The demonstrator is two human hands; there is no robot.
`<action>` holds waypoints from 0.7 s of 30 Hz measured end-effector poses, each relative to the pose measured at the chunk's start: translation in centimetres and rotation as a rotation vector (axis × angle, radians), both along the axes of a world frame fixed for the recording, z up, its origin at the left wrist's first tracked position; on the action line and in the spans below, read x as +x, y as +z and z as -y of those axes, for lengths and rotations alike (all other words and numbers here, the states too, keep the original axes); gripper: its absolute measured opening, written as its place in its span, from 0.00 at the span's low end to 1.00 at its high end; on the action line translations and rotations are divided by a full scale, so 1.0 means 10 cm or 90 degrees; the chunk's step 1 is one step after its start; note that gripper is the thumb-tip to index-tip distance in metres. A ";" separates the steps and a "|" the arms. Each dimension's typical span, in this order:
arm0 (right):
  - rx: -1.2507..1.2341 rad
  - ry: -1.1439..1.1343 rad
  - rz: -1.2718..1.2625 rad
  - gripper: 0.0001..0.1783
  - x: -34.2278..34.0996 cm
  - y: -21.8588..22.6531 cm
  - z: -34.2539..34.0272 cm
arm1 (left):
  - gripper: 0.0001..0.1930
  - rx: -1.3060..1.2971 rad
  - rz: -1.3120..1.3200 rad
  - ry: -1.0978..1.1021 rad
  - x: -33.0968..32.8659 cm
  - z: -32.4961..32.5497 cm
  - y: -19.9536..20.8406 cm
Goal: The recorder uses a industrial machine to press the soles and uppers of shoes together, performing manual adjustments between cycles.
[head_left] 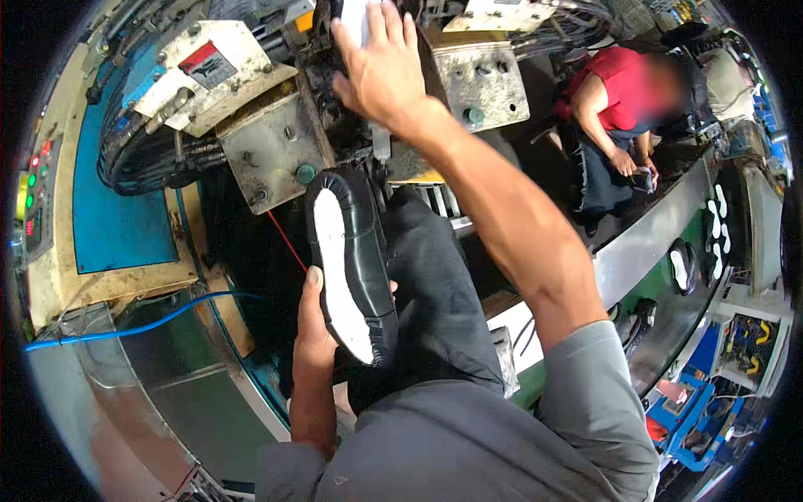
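One black shoe [356, 259] stretches lengthwise ahead of our left hand [314, 322], whose fingers pinch its near end. Our right hand [383, 75], fingers spread, covers a second shoe [355, 20].

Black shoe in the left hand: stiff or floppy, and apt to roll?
The black shoe probably holds its shape: its sides look full, without sagging, in the left hand. Its glossy surface may be slightly slippery. Its long, broad white underside suggests sliding rather than rolling if set on it.
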State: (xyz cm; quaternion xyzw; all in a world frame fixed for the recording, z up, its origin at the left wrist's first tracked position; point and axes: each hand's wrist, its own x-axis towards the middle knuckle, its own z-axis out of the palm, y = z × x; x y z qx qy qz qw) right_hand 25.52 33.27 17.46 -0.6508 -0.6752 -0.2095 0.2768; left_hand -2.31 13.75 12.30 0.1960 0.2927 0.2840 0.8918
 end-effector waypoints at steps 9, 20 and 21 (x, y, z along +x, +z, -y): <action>-0.108 0.088 -0.144 0.43 0.03 0.05 0.01 | 0.50 0.010 -0.088 0.041 0.22 -0.36 -0.10; -0.133 0.173 -0.254 0.43 0.09 0.07 0.07 | 0.44 0.126 -0.120 0.105 0.41 -0.51 -0.20; -0.132 0.187 -0.262 0.43 0.08 0.06 0.08 | 0.42 0.113 -0.131 0.155 0.35 -0.51 -0.29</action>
